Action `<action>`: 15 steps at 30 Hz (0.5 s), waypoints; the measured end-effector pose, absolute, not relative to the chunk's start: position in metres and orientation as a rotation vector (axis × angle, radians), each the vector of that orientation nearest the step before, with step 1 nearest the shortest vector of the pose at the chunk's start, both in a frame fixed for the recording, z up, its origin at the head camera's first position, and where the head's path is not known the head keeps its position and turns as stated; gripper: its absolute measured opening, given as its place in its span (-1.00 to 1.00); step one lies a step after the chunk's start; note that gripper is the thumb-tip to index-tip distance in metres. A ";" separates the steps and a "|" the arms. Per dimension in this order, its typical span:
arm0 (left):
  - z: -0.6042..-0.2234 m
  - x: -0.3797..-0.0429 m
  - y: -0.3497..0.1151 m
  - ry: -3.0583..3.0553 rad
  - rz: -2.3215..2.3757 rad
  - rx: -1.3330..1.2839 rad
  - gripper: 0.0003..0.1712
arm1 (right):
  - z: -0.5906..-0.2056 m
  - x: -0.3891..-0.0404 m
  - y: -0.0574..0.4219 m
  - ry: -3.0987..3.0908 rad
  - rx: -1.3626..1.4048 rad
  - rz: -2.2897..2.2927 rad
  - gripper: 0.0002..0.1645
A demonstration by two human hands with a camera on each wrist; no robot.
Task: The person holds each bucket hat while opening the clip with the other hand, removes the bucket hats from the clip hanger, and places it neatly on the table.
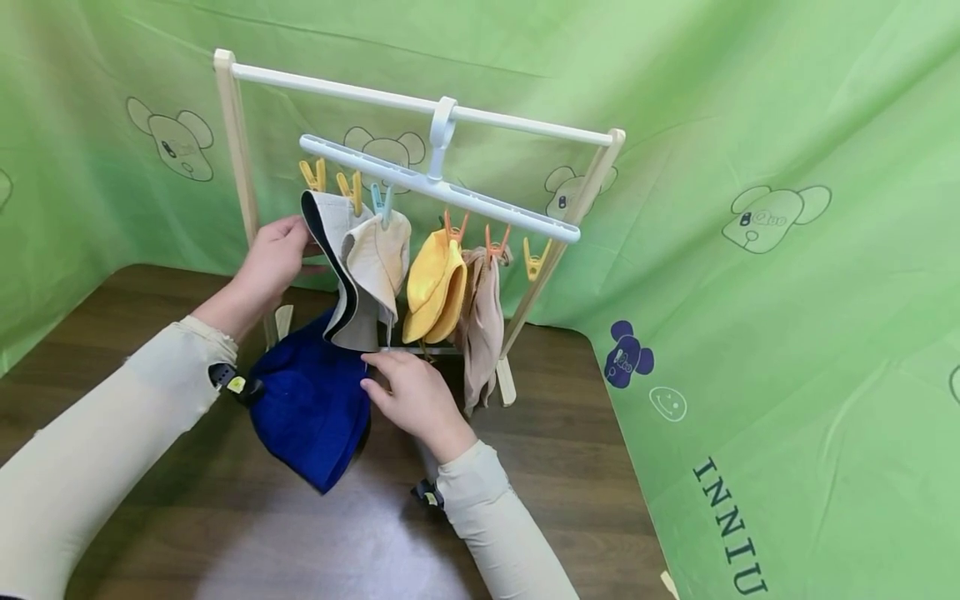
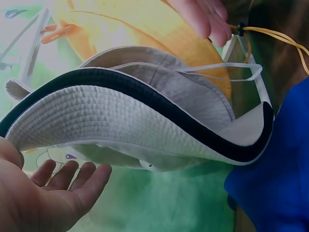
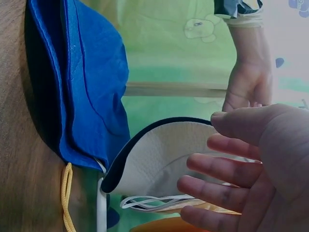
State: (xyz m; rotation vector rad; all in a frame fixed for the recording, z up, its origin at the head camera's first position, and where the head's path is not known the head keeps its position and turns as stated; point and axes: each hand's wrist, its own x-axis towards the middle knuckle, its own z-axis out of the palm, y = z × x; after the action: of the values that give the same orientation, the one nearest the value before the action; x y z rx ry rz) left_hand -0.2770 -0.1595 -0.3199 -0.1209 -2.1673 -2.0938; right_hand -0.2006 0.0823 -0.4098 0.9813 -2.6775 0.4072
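A pale grey bucket hat (image 1: 358,321) with a black-edged brim hangs from yellow clothespins (image 1: 350,192) at the rack's left end. My left hand (image 1: 273,258) is at its outer side; in the left wrist view the thumb lies at the brim's edge, with the other fingers loose and apart from it. Just under the lower brim, my right hand (image 1: 416,396) has its fingers extended and spread, holding nothing. On the table below, a blue hat (image 1: 307,408) lies beside the rack's left foot, a yellow cord (image 3: 67,198) trailing from it in the right wrist view.
A white hanger bar (image 1: 442,190) hooks over the wooden rack's top rail (image 1: 337,87). Along it hang a cream hat (image 1: 382,258), a yellow hat (image 1: 435,287) and a beige hat (image 1: 483,325). An unused yellow clothespin (image 1: 535,260) is at the right end. Green cloth (image 1: 787,350) stands behind.
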 end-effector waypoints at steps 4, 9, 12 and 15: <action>-0.316 -0.278 -0.157 -2.175 -2.133 -0.134 -0.45 | -0.411 -0.200 0.083 -2.687 0.972 0.418 -0.55; -0.309 -0.273 -0.160 -2.119 -2.229 -0.222 -0.35 | -0.410 -0.201 0.085 -2.676 0.942 0.449 -0.55; -0.304 -0.274 -0.164 -2.061 -2.300 -0.272 -0.41 | -0.409 -0.202 0.085 -2.691 0.893 0.472 -0.53; -0.299 -0.277 -0.165 -2.011 -2.361 -0.258 -0.53 | -0.407 -0.204 0.085 -2.708 0.852 0.498 -0.52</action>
State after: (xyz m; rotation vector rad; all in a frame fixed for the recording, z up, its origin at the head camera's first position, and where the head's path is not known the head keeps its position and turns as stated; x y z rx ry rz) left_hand -0.2773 -0.1654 -0.2994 -0.2584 -2.0109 -2.3610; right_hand -0.2039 0.0849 -0.4074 0.8522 -2.7083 0.4985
